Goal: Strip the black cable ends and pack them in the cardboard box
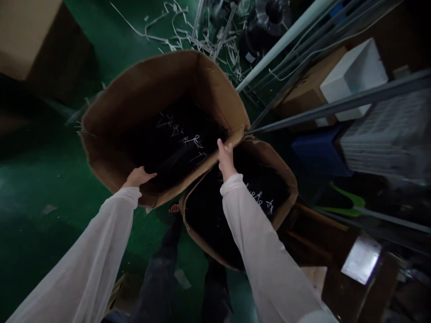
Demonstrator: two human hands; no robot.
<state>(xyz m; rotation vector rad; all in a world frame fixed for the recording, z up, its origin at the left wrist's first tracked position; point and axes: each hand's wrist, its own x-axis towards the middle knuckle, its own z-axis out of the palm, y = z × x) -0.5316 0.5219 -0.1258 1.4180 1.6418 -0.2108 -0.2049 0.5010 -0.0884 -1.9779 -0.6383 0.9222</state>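
Observation:
A large open cardboard box [144, 80] stands in front of me with a dark inside, where thin white squiggles show at the bottom. My left hand [138, 176] holds its near left rim, thumb pointing inward over the edge. At the near right rim, my right hand [226, 157] grips the cardboard with the thumb up. Some fingers of both hands are hidden by the box wall. Right against this box sits a second open cardboard box [286, 213], also dark inside with white squiggles, partly covered by my right forearm.
Tangled white strips [175, 38] litter the green floor [43, 224] beyond the box, beside a black coil [266, 27]. Metal poles [286, 42] slant along the right. A white bin [357, 80], a blue crate [318, 150] and a tan carton [27, 36] stand around.

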